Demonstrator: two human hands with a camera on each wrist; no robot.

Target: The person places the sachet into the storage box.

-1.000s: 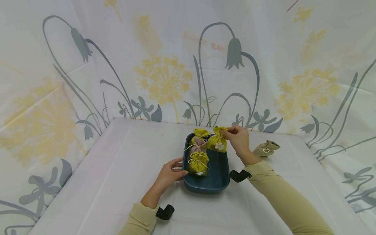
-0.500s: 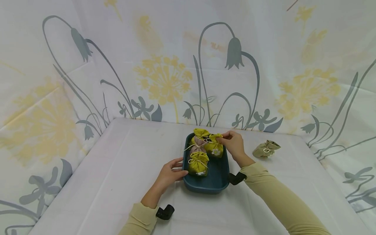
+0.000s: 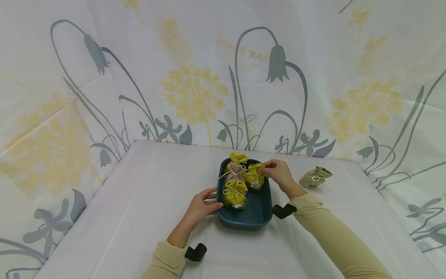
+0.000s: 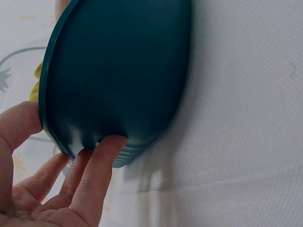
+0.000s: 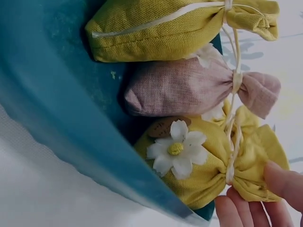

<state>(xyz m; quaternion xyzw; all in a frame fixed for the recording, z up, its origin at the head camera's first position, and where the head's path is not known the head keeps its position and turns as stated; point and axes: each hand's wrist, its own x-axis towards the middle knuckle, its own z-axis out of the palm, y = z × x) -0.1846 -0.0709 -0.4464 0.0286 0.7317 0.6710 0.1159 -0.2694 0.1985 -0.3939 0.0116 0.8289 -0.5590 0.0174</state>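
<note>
We are putting our left hand (image 3: 202, 204) against the side of the blue tray (image 3: 258, 217), with the thumb on the rim and the fingers flat on the wall, so the tray is not sliding on the white cloth (image 3: 139, 217). Our right hand (image 3: 278, 173) is pinching the tied top of a yellow bag with a white flower (image 3: 254, 179), which is sitting in the tray, touching the pink bag (image 3: 235, 173). Two more yellow bags are sitting there too. One tan bag (image 3: 315, 176) is lying outside, well apart.
</note>
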